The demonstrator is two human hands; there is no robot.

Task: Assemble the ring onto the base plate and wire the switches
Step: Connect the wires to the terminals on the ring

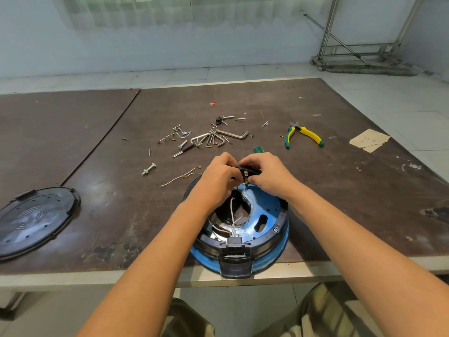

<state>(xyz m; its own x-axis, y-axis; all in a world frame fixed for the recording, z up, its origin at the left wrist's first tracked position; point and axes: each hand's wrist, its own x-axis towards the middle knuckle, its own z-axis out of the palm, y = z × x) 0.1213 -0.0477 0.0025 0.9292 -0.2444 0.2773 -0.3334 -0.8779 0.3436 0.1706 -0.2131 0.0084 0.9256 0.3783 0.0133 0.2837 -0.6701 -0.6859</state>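
Small black plastic switch (247, 173), above the round blue metal base plate (267, 210) at the front edge of the desk (340, 190), is pinched by the left hand (217, 177) and right hand (269, 175), fingers clamped on it. It looks light and probably fragile, so grip its body.

Pinching a small black switch (247, 173) between left hand (216, 177) and right hand (269, 175), fingers (251, 159) curled round it, just above the far rim of the blue base plate (268, 207) with its black ring (283, 221), at the near edge of the worktop (340, 190). Inside the plate's open middle, white wires (232, 215). Beyond the hands, scattered hex keys (213, 139), screws (240, 119) and bolts (148, 169), green-and-yellow pliers (303, 134) to the right, a round black cover (36, 220) far left.
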